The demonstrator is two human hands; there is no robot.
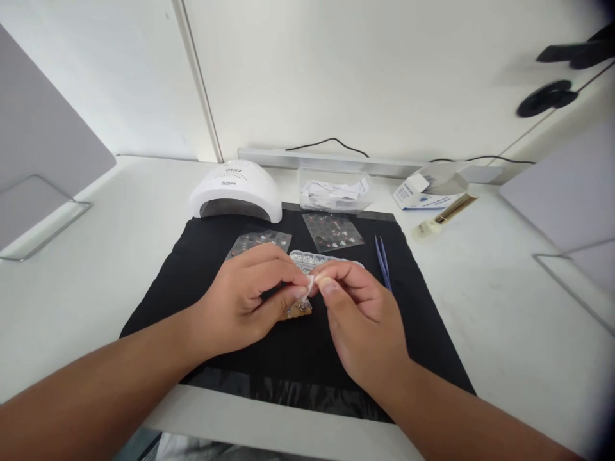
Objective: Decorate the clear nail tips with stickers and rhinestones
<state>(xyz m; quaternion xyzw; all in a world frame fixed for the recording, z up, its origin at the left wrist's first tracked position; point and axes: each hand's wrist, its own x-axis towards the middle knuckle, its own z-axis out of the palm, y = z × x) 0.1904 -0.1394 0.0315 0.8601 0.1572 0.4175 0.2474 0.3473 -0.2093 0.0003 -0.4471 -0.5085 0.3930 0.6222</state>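
My left hand (243, 298) pinches a small white piece of soft-looking material, like a wipe (307, 288), between thumb and fingertips. Close against it, my right hand (362, 310) is closed with thumb and index finger pressed together; what lies between them is too small to make out. Just below the fingertips is a small golden-brown object (301, 310) with a shiny bit on it, partly covered by my left hand. Behind the hands sits a clear compartment case (307, 257) with small pale bits inside, its middle hidden by my fingers.
On the black mat (283, 358) lie blue tweezers (382, 261) and clear sticker sheets (333, 232). A white nail lamp (237, 189) stands behind left. Further back are a clear tub of white packets (333, 192), an opened box (425, 192) and a bottle with a gold cap (442, 219).
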